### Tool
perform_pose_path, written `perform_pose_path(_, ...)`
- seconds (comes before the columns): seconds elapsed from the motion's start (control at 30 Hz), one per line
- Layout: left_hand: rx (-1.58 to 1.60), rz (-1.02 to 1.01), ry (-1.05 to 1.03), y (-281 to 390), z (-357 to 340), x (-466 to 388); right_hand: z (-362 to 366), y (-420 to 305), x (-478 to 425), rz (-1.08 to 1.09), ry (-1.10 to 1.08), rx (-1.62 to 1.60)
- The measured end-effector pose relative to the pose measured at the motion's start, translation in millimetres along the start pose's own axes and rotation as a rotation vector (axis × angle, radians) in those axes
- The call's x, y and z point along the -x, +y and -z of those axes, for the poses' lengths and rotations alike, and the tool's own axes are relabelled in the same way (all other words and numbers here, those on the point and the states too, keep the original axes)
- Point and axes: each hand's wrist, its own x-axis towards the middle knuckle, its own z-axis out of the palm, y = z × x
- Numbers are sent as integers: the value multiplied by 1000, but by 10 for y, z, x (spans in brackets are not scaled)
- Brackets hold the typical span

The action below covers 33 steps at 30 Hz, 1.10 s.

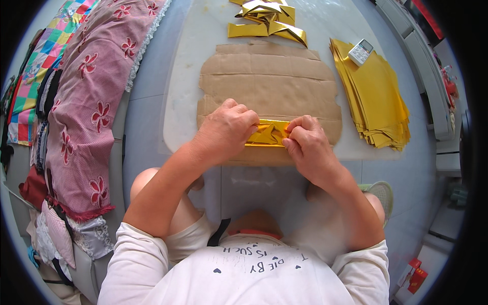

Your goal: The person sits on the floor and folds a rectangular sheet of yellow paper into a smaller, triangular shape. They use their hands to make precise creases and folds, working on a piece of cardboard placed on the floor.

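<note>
Between my two hands is a folded piece of shiny gold paper [268,134], lying over the near part of a flat brown cardboard sheet [267,89]. My left hand [229,127] pinches its left end with thumb and fingers. At the right end, the fingertips and thumb of my right hand [310,146] grip the paper. The folded piece has raised edges along its far and near sides and creased paper inside. Beyond the cardboard lie several folded gold paper pieces [248,30]. A fanned stack of flat gold sheets [371,91] is to the right.
A white remote control [360,52] rests on the gold stack. The pale tabletop [183,110] has a transparent cover. On the left, a sofa bears a pink flowered cloth [85,114] and clothes. Grey drawers [427,68] stand at the right, and a green woven stool or basket [382,196] is partly visible.
</note>
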Motion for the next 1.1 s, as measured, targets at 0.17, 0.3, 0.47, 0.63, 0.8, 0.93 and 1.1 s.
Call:
perform_pose_path(0.17, 22, 37, 78, -25, -78, -24, 28, -39, -26, -29, -18, -1)
perform_pose_path(0.3, 30, 23, 107, -57, -113, -41, 14, -60, -27, -29, -11, 4)
perform_pose_path(0.47, 116, 35, 147, -24, -69, 11, -15, -82, -29, -53, -2, 10)
perform_pose_path(0.63, 141, 28, 171, -48, -64, -6, -23, -79, -38, -75, -9, 14)
perform_pose_path(0.8, 99, -42, 200, -48, -40, -32, -25, -102, -55, -96, -9, 23)
perform_pose_path(0.93, -22, -152, 213, -49, -70, -33, -15, -127, -71, -107, -10, 24)
perform_pose_path(1.1, -101, -218, 183, 28, -49, -3, -18, -130, -78, -121, -13, 30)
